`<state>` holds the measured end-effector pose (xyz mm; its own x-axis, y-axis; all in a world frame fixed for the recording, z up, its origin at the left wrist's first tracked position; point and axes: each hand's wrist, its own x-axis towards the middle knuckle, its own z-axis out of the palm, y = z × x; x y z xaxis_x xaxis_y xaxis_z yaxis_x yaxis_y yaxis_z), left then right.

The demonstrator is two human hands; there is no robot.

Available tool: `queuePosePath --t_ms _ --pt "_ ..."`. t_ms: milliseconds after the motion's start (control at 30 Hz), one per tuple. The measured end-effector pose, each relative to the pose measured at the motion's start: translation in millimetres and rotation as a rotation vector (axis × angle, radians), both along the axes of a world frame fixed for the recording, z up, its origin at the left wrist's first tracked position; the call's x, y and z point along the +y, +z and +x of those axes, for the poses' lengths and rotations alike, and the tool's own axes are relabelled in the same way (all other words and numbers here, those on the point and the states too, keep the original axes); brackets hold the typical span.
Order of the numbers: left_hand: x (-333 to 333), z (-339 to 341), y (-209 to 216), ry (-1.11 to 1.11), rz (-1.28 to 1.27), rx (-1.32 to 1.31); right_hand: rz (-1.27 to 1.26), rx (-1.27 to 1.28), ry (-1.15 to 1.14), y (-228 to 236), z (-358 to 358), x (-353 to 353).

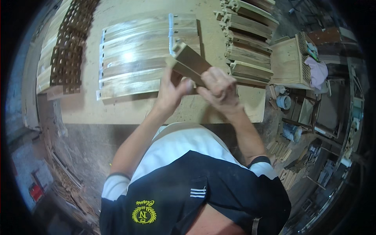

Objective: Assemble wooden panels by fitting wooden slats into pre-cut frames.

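Nearest to us, our left hand (pixel 171 91) and right hand (pixel 219 88) both close around one wooden piece (pixel 188 62), raised above the counter (pixel 129 111) in front of our chest. The left hand grips its lower end from the left side, fingers wrapped round it; the right hand clamps it from the right, knuckles up, so the two hands sit just beside each other on the same piece. The piece runs its long axis from the hands up and to the left, with its squared, lighter end pointing away from us toward the far-left part of the counter; its near end is hidden under our fingers.

Directly beyond and below the piece lies a row of curved wooden slats (pixel 145 58), side by side, their long axes running left to right across the counter; the raised piece covers part of their right ends. To the right of these we see a stack of notched wooden parts (pixel 248 47), close to the right hand. Further left stands another stack of dark slotted pieces (pixel 68 55) near the counter's edge. Off the counter on the right are a small wooden crate (pixel 288 62) with a pink cloth (pixel 317 72) beside it, and white buckets (pixel 282 102) on the floor.
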<state>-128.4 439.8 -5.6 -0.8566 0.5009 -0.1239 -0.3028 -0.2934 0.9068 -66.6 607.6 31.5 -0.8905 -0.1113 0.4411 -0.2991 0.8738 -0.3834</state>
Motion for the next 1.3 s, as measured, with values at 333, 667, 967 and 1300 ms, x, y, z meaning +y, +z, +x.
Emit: queuePosePath --t_ms 333,667,967,1300 --pt "-13 -59 21 0.222 -0.014 0.177 -0.636 -0.498 0.063 -34 -33 -12" --pt "-9 -78 9 0.308 -0.067 0.338 -0.663 -0.332 0.198 -76 -76 -29" --pt "-3 -88 -20 0.370 -0.074 0.276 -0.526 -0.299 0.278 -90 -87 -24" --pt "-6 -92 -52 0.404 -0.229 0.619 -0.341 -0.153 0.374 -114 -106 -11"
